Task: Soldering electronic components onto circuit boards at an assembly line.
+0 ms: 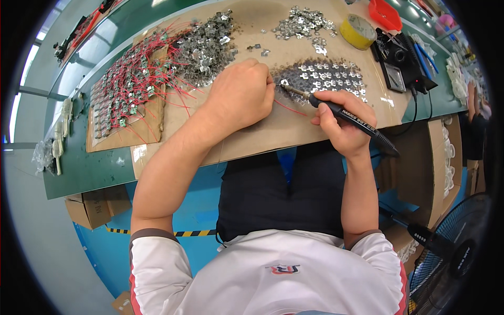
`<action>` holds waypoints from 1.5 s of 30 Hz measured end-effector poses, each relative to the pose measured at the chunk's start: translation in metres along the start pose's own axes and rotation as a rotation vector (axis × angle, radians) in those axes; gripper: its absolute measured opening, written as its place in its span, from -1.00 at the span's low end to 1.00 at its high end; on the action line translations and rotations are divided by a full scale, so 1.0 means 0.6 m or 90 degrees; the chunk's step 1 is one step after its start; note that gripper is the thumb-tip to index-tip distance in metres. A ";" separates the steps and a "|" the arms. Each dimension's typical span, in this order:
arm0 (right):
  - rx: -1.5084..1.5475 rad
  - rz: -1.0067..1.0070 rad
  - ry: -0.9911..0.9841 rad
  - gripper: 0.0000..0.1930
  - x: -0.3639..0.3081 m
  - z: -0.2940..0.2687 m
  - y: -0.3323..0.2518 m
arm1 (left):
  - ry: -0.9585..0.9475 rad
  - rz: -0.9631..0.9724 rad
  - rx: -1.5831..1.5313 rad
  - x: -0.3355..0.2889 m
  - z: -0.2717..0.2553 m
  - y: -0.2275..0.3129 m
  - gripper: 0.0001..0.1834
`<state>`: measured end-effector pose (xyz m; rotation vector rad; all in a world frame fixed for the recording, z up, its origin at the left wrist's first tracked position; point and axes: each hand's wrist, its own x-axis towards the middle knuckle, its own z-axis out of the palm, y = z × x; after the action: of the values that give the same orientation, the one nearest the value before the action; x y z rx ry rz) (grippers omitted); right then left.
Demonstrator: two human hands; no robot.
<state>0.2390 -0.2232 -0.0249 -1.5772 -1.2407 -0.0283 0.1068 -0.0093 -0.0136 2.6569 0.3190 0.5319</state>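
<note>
My right hand (349,123) grips a black soldering iron (362,125) like a pen, its metal tip pointing left. That tip meets or nearly meets a small silver metal piece (284,82) on a scorched patch of the cardboard. Beside it, my left hand (242,94) is closed, its fingertips hidden. A thin red wire (290,109) runs out from the left fingers toward the right hand. Several rows of flat metal pieces (333,79) lie just past the iron. Left of my left hand sits a heap of metal pieces (205,55).
Red-wired small parts (126,84) cover a board at the left. Farther back are a smaller metal heap (304,23), a yellow round tin (358,31) and a red tray (386,14). A black soldering station (394,63) stands right. A fan (454,257) is at lower right.
</note>
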 end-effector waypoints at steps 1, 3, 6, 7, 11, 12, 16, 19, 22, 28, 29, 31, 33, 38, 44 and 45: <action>-0.012 -0.020 -0.001 -0.80 0.002 0.000 -0.001 | -0.001 0.000 0.000 0.000 0.000 0.000 -0.86; -0.024 -0.040 -0.001 -0.80 0.003 0.000 -0.002 | 0.004 0.001 0.008 0.000 0.000 0.001 -0.86; -0.020 -0.038 -0.014 -0.79 0.005 0.000 -0.002 | 0.002 0.004 0.009 0.000 -0.003 0.000 -0.86; -0.025 -0.033 -0.016 -0.79 0.004 -0.001 -0.003 | 0.002 0.005 0.008 0.000 -0.001 0.001 -0.86; -0.015 -0.027 -0.015 -0.79 0.006 0.000 -0.005 | 0.000 -0.002 0.013 -0.001 -0.001 0.003 -0.86; -0.014 -0.027 -0.014 -0.79 0.005 0.001 -0.006 | 0.003 -0.002 0.015 -0.002 -0.003 0.002 -0.86; -0.014 -0.017 -0.013 -0.79 0.003 -0.001 -0.005 | 0.001 -0.006 0.016 0.000 -0.001 0.004 -0.86; -0.016 -0.010 -0.013 -0.79 0.001 -0.003 -0.004 | -0.017 -0.009 0.006 0.001 -0.005 0.009 -0.82; -0.018 -0.013 -0.017 -0.79 0.005 -0.001 -0.005 | -0.025 -0.014 0.009 0.001 -0.006 0.010 -0.82; -0.026 -0.032 -0.017 -0.78 0.005 0.000 -0.004 | -0.022 -0.013 0.012 0.001 -0.005 0.009 -0.82; -0.024 -0.026 -0.019 -0.78 0.005 -0.001 -0.004 | -0.012 -0.009 0.016 0.001 -0.003 0.008 -0.85; -0.025 -0.036 -0.017 -0.79 0.005 -0.002 -0.004 | -0.004 -0.004 0.020 0.000 -0.002 0.007 -0.87; -0.025 -0.043 -0.013 -0.79 0.004 -0.001 -0.003 | -0.006 -0.010 0.015 0.001 -0.001 0.008 -0.86; -0.017 -0.031 -0.016 -0.78 0.001 -0.003 -0.002 | -0.018 -0.012 0.013 0.002 -0.007 0.011 -0.84; 0.075 0.068 0.094 -0.73 -0.001 0.005 -0.008 | -0.031 -0.019 0.010 0.003 -0.011 0.016 -0.82; 0.090 0.124 0.085 -0.70 0.004 0.005 -0.018 | -0.034 -0.023 0.014 0.002 -0.011 0.016 -0.82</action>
<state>0.2309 -0.2205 -0.0173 -1.5409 -0.9612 0.0757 0.1066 -0.0150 -0.0032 2.6755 0.3579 0.4471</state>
